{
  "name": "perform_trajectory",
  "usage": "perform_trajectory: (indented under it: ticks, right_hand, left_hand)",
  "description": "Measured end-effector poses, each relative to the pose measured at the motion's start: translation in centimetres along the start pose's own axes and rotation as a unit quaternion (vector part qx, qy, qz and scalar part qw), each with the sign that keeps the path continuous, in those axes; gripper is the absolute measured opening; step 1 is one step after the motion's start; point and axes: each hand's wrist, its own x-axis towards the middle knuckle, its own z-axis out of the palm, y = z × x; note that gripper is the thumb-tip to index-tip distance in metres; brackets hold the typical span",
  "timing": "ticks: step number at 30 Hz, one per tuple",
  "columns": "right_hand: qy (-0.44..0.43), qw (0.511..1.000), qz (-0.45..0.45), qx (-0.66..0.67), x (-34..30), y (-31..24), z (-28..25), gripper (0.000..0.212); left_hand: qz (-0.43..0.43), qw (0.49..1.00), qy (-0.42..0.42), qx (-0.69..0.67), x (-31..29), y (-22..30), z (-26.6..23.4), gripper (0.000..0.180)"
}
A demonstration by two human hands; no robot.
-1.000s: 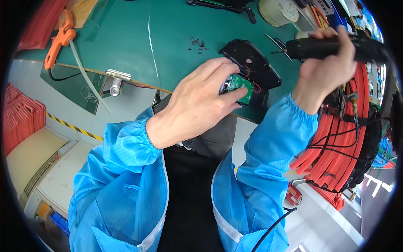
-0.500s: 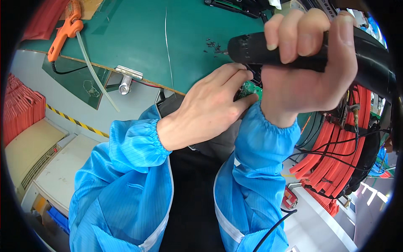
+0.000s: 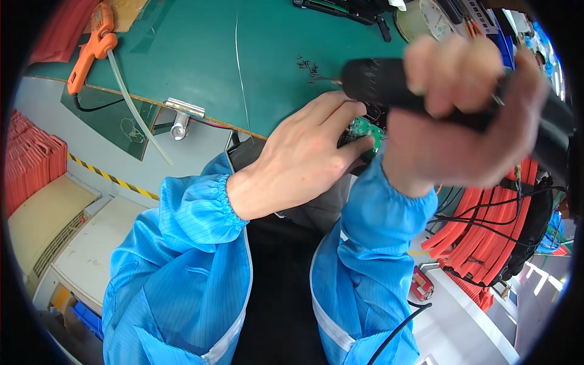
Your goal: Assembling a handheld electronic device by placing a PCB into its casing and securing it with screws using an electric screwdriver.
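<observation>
My right hand, smeared by motion, is wrapped round a black electric screwdriver. The tool lies nearly level, its thin bit pointing left. Just beyond the bit, a small pile of dark screws is scattered on the green mat. My left hand grips a green circuit board at the table's near edge, fingers over its far side and thumb on its near side. Dark parts and thin wires show beside the board, though the hand covers much of it. Whether a screw sits on the bit is too blurred to tell.
An orange glue gun with a pale glue stick lies at the left of the green table mat. A metal clip lamp grips the table edge. Red foam strips and black cables crowd the right. A roll stands at the back.
My right hand and the screwdriver have shifted right and slightly toward me, away from the screws. More of the circuit board shows. My left hand has stayed in place.
</observation>
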Motion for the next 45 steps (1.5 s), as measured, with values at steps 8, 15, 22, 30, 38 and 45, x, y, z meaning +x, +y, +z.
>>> perform_trajectory:
  ticks: [8, 15, 22, 30, 38, 45]
  right_hand:
    - [0.202, 0.979, 0.014, 0.018, -5.3, -8.5, 0.7, 0.031]
    - [0.194, 0.980, 0.032, 0.015, -7.3, -8.7, 0.4, 0.032]
    - [0.174, 0.984, 0.032, 0.030, -7.6, -7.9, 0.4, 0.034]
    - [0.156, 0.986, 0.047, 0.021, -7.6, -8.1, 0.2, 0.035]
    - [0.131, 0.990, 0.045, 0.022, -7.5, -8.0, 0.0, 0.037]
    - [0.131, 0.990, 0.050, 0.021, -7.7, -8.1, -0.1, 0.038]
  left_hand:
    - [-0.017, 0.997, -0.010, -0.072, 0.3, 0.2, -0.1, 0.033]
    - [-0.030, 0.998, -0.011, -0.055, 0.3, 0.2, -0.1, 0.036]
    - [-0.030, 0.998, -0.021, -0.052, 0.3, 0.2, 0.0, 0.036]
    - [-0.027, 0.998, -0.022, -0.044, 0.3, 0.1, 0.1, 0.035]
    - [-0.026, 0.998, -0.019, -0.047, 0.2, 0.1, 0.1, 0.034]
    - [-0.030, 0.998, -0.030, -0.050, 0.4, 0.2, -0.1, 0.035]
